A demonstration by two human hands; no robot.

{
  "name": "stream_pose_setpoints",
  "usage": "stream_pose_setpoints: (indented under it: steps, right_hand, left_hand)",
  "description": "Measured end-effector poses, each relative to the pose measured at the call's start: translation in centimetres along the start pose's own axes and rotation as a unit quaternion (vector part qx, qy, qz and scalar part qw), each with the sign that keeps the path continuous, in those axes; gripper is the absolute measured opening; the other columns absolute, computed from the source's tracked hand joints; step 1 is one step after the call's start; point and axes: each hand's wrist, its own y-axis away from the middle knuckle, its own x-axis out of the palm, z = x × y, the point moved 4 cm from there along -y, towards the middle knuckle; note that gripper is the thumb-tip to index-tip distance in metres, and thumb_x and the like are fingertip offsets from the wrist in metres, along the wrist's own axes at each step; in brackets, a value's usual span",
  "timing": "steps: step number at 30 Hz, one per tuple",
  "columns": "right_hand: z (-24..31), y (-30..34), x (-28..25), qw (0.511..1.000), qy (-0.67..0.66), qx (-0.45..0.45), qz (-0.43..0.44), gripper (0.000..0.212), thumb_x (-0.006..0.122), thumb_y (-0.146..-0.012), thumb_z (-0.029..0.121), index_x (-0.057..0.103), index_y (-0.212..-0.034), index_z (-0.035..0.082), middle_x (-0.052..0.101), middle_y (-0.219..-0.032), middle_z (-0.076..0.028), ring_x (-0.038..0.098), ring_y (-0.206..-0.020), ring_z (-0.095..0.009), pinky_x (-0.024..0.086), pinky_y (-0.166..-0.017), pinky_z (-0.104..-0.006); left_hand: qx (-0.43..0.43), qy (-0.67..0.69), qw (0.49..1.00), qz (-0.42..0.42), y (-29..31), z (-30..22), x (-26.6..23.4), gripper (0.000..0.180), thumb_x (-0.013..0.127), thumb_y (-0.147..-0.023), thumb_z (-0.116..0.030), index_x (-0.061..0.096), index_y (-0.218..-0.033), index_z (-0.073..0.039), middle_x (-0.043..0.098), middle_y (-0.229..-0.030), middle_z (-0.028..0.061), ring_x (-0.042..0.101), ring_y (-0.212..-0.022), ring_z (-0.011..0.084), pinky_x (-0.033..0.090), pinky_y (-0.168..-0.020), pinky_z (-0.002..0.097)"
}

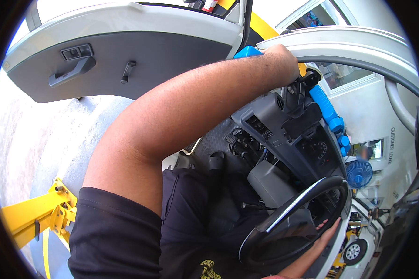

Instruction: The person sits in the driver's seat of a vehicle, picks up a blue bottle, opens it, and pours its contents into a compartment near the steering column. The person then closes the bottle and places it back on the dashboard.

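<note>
My left arm reaches up across the view, and my left hand (284, 58) is at the windshield pillar by the open door, above the dashboard's end. Its fingers are hidden, so its grip cannot be made out. Beside the wrist a blue object (248, 52) shows only in part. My right hand (325, 231) is low on the right, by the far side of the black steering wheel (284, 209). Its visible fingers look apart, and the wheel rim covers part of the hand. The dashboard (293, 135) with its instrument cluster (319, 149) lies between my hands.
The vehicle door (125, 60) stands open at the upper left. A blue bottle (325, 108) lies along the dashboard top. Pedals (239, 142) sit below the dashboard. A yellow lift arm (37, 209) is at the lower left. Through the windshield show a blue fan (359, 174) and another vehicle's wheel (354, 251).
</note>
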Motion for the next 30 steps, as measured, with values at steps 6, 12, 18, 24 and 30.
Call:
stream_pose_setpoints:
  steps: [6, 12, 18, 24, 30]
  right_hand:
    - [-0.17, -0.54, -0.39, 1.0, 0.017, -0.014, 0.008, 0.069, 0.05, -0.099, 0.08, 0.061, -0.082, 0.013, 0.053, -0.06, -0.001, 0.055, -0.052, -0.016, 0.046, -0.051, -0.0304]
    - [-0.21, -0.82, -0.48, 0.999, 0.013, -0.03, 0.008, 0.069, 0.05, -0.101, 0.078, 0.061, -0.083, 0.012, 0.053, -0.06, -0.002, 0.055, -0.052, -0.016, 0.045, -0.052, -0.0302]
    - [0.01, -0.36, -0.2, 0.999, 0.021, -0.031, 0.007, 0.069, 0.049, -0.101, 0.078, 0.06, -0.083, 0.013, 0.053, -0.061, -0.001, 0.055, -0.053, -0.015, 0.045, -0.052, -0.0297]
    - [0.04, -0.26, -0.29, 1.0, 0.018, -0.016, 0.006, 0.068, 0.049, -0.101, 0.078, 0.061, -0.082, 0.013, 0.053, -0.061, -0.001, 0.055, -0.055, -0.015, 0.045, -0.053, -0.0295]
    - [-0.03, -0.21, -0.27, 1.0, 0.013, -0.018, 0.007, 0.069, 0.05, -0.101, 0.078, 0.061, -0.082, 0.013, 0.054, -0.061, -0.001, 0.055, -0.055, -0.015, 0.044, -0.053, -0.0295]
  left_hand:
    - [-0.018, 0.025, 0.999, -0.018, -0.37, 0.0, 0.12, 0.032, 0.081, -0.091, -0.017, 0.082, -0.122, -0.015, 0.08, -0.117, 0.0083, 0.078, -0.107, 0.0239, 0.065, -0.089, 0.0393]
    - [-0.011, 0.029, 0.999, -0.017, -0.65, 0.14, 0.47, 0.03, 0.077, -0.094, -0.017, 0.08, -0.124, -0.015, 0.08, -0.119, 0.008, 0.077, -0.111, 0.0237, 0.064, -0.091, 0.0392]
    - [-0.009, 0.037, 0.999, -0.021, -0.71, 0.35, 0.67, 0.029, 0.076, -0.094, -0.016, 0.081, -0.123, -0.014, 0.08, -0.118, 0.0081, 0.077, -0.111, 0.024, 0.063, -0.092, 0.0394]
    - [-0.012, 0.023, 0.999, -0.018, -0.66, 0.21, 0.58, 0.03, 0.077, -0.094, -0.016, 0.08, -0.124, -0.014, 0.08, -0.117, 0.0086, 0.077, -0.109, 0.0234, 0.064, -0.09, 0.0393]
    - [-0.013, 0.019, 1.0, -0.011, -0.16, 0.13, 0.36, 0.033, 0.08, -0.093, -0.018, 0.079, -0.125, -0.013, 0.08, -0.118, 0.0092, 0.078, -0.108, 0.0229, 0.064, -0.091, 0.0389]
